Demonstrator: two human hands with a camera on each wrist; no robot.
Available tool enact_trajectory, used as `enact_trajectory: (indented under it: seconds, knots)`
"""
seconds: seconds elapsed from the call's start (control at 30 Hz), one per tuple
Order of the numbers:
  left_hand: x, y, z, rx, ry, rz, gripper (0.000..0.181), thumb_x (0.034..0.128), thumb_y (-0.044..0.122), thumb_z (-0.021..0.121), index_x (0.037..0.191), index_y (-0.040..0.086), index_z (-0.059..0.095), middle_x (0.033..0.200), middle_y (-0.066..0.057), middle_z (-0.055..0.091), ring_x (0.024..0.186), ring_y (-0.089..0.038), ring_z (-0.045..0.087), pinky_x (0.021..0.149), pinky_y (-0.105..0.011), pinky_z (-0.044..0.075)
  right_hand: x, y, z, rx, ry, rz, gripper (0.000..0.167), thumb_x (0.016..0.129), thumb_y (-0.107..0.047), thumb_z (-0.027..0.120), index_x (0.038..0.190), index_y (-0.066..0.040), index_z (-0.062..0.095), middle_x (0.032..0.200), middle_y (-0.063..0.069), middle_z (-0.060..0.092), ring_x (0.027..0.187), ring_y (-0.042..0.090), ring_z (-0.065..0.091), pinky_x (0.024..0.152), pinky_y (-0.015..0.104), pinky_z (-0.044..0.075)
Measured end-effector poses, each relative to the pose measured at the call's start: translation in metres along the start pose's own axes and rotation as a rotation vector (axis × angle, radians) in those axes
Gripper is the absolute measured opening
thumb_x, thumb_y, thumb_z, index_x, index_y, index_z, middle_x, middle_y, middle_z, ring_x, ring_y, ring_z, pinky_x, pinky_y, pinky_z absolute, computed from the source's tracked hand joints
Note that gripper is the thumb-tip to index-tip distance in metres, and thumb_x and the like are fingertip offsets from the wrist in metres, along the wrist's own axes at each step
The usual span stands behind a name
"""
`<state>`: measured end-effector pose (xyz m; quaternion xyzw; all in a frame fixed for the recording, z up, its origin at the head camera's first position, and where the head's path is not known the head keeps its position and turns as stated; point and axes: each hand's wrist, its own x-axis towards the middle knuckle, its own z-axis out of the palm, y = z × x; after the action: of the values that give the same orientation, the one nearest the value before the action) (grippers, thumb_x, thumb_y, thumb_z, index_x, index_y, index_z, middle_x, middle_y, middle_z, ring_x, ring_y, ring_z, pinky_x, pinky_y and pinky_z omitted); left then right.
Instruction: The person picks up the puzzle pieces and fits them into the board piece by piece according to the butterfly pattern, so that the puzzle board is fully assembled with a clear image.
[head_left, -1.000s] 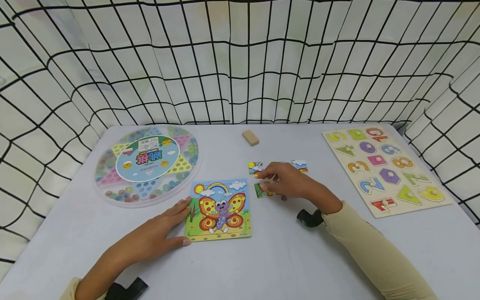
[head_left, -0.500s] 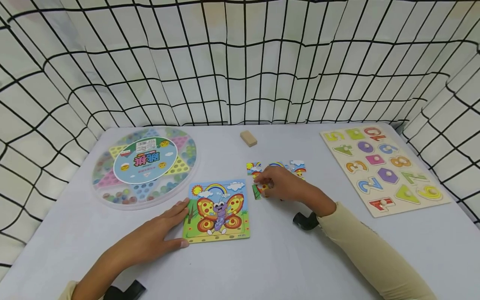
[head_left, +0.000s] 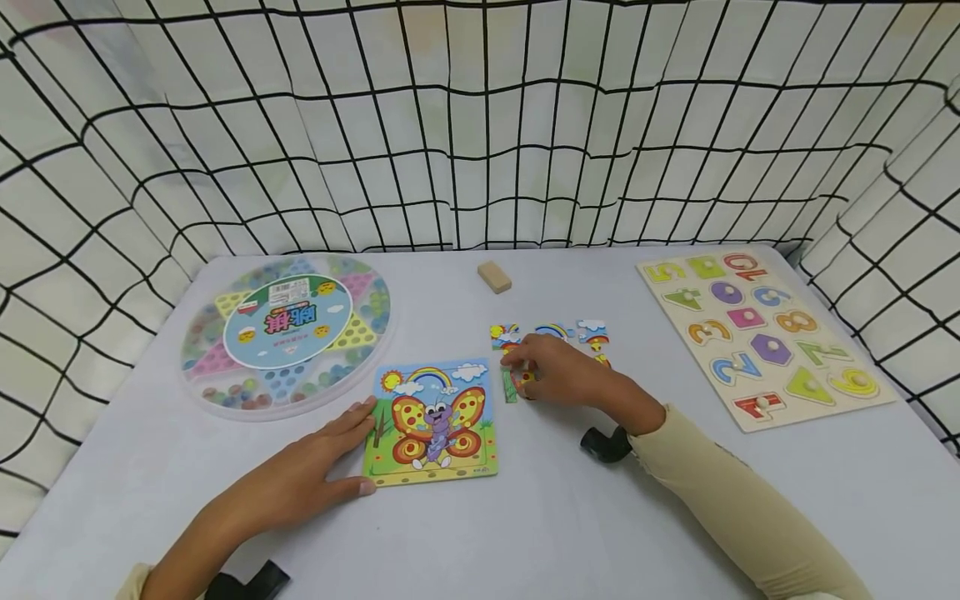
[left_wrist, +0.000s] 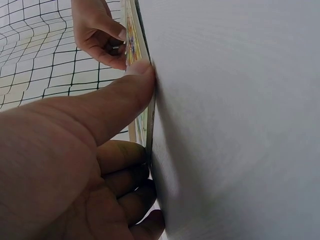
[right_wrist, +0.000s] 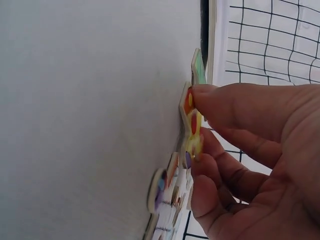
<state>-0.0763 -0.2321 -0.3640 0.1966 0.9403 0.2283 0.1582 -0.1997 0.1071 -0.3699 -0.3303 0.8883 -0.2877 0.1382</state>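
Note:
The butterfly puzzle board (head_left: 431, 423) lies flat, left of several loose puzzle pieces. My left hand (head_left: 292, 475) rests at the board's left edge, fingers extended, thumb at its near left corner; in the left wrist view the thumb touches the edge of the board (left_wrist: 151, 107). Over the loose pieces is my right hand (head_left: 562, 371). In the right wrist view, the thumb and fingers of that hand (right_wrist: 250, 145) pinch a red-and-yellow piece (right_wrist: 194, 122), close beside a green piece (right_wrist: 198, 67). Cloud (head_left: 592, 331) and sun (head_left: 505, 335) pieces lie beyond the hand.
A round marble game (head_left: 288, 333) lies at the back left. A wooden block (head_left: 494, 277) is at the back middle. The number-and-shape board (head_left: 765, 342) lies on the right. Black-lined netting (head_left: 480, 158) stands behind the table.
My right hand has moved slightly toward the near side, and the rainbow piece beyond it has come into view. My left hand stays at the board's edge. The head view has shifted a little.

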Motion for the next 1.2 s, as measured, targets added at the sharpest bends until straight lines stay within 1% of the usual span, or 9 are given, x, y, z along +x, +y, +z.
enact_trajectory:
  seconds: [0.13,0.3,0.4,0.53,0.63,0.8,1.0,1.2]
  knots:
    - [0.0005,-0.0016,0.0013,-0.002,0.0,-0.004,0.083,0.0853,0.043,0.073,0.148,0.002,0.039,0.161,-0.007,0.019,0.144,-0.036,0.018,0.106,-0.057,0.032,0.0008,-0.0007,0.0004,-0.002,0.004,-0.023,0.032,0.084,-0.001,0.072,0.116,-0.002,0.069,0.092,-0.003,0.061,0.088,0.015,0.055,0.075,0.027,0.049]
    - [0.0003,-0.0022,0.0021,-0.002,0.004,0.001,0.082,0.0851,0.042,0.073,0.147,0.001,0.039,0.16,-0.007,0.02,0.144,-0.035,0.019,0.106,-0.056,0.032,0.0001,-0.0007,0.0017,-0.001,0.02,-0.024,0.028,0.082,0.001,0.074,0.11,-0.006,0.072,0.09,-0.005,0.061,0.088,0.013,0.055,0.074,0.026,0.051]
    - [0.0005,-0.0019,0.0021,0.002,0.005,0.005,0.082,0.0852,0.042,0.073,0.147,0.001,0.039,0.16,-0.007,0.02,0.144,-0.035,0.019,0.106,-0.056,0.032,-0.002,-0.0026,0.0007,0.009,0.02,0.004,0.024,0.083,0.001,0.073,0.105,-0.009,0.072,0.091,-0.006,0.062,0.088,0.013,0.055,0.074,0.025,0.051]
    - [0.0015,-0.001,0.0013,0.008,0.007,0.005,0.081,0.0852,0.042,0.073,0.147,0.001,0.04,0.16,-0.007,0.02,0.144,-0.035,0.019,0.107,-0.057,0.031,-0.0056,-0.0069,-0.0035,0.066,-0.001,0.055,0.018,0.088,0.002,0.067,0.1,-0.01,0.071,0.089,-0.005,0.063,0.084,0.015,0.055,0.069,0.026,0.051]
    - [0.0019,-0.0006,0.0009,0.007,0.006,0.001,0.081,0.0849,0.042,0.074,0.147,0.001,0.04,0.16,-0.007,0.021,0.144,-0.035,0.019,0.107,-0.057,0.031,-0.0069,-0.0084,-0.0062,0.083,-0.006,0.059,0.017,0.09,0.003,0.064,0.101,-0.008,0.071,0.088,-0.004,0.065,0.078,0.015,0.055,0.064,0.027,0.05]
    - [0.0011,-0.0006,0.0009,0.008,0.007,-0.004,0.082,0.0843,0.041,0.074,0.147,0.001,0.04,0.16,-0.007,0.021,0.144,-0.035,0.019,0.106,-0.056,0.032,-0.0059,-0.0073,-0.007,0.055,0.001,0.039,0.015,0.092,0.0,0.064,0.103,-0.007,0.071,0.087,-0.005,0.064,0.075,0.013,0.055,0.061,0.025,0.049]
    - [0.0005,-0.0013,0.0006,0.007,0.006,-0.007,0.083,0.0845,0.044,0.073,0.148,0.002,0.04,0.16,-0.007,0.02,0.144,-0.036,0.019,0.106,-0.057,0.031,-0.0046,-0.0083,-0.0066,0.064,-0.011,0.012,0.014,0.09,0.0,0.067,0.103,-0.006,0.071,0.084,-0.005,0.064,0.076,0.014,0.056,0.064,0.025,0.05]
    - [0.0008,-0.0017,0.0013,0.003,0.001,-0.005,0.085,0.0844,0.047,0.072,0.148,0.003,0.038,0.16,-0.007,0.02,0.144,-0.035,0.019,0.106,-0.057,0.032,-0.0043,-0.01,-0.0057,0.074,-0.024,0.008,0.013,0.091,-0.003,0.067,0.102,-0.008,0.07,0.083,-0.006,0.064,0.077,0.014,0.056,0.064,0.025,0.051]
